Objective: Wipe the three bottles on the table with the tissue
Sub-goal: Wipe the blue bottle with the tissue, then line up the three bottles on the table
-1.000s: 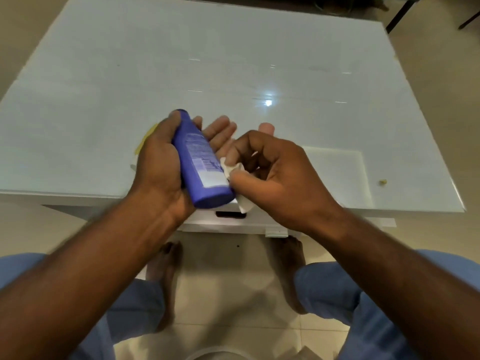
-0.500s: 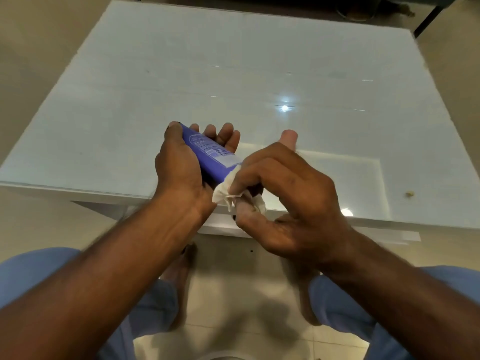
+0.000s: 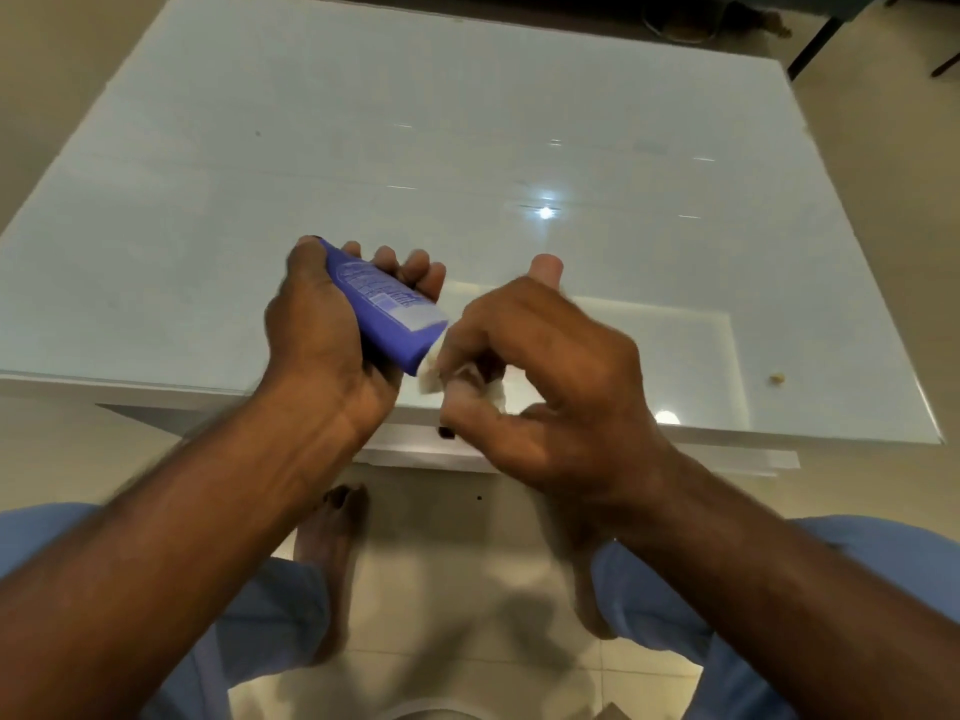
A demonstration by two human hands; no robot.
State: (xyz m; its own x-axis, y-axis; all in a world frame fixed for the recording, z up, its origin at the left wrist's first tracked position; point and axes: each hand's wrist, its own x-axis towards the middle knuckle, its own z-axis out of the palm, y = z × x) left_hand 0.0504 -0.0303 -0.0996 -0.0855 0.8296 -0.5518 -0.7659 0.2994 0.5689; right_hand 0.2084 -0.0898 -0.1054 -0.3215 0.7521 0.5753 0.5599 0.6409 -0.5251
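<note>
- Head view: the left hand (image 3: 322, 330) grips a blue bottle (image 3: 387, 314), thumb along its near side and fingers curled round behind, holding it tilted in the air above the near edge of the worktop (image 3: 467, 148). The cap end of the bottle is hidden behind the thumb tip; only the label and the flat base end show.
- The right hand (image 3: 540, 376) pinches a white tissue (image 3: 431, 374) between thumb and curled fingers, pressed against the base end of the bottle. The hand is motion-blurred, and most of the tissue is covered by its fingers, so only small crumpled bits show.
- Only this one bottle is visible.
- A small yellowish crumb (image 3: 776, 378) lies on the glass at the right, too small to identify.
- Under the front edge a white drawer front (image 3: 415, 452) with a dark slot is partly hidden by the hands.
- Below, blue trouser legs (image 3: 649, 589) and bare feet on the tiled floor (image 3: 467, 589); both forearms are cut off by the frame.
</note>
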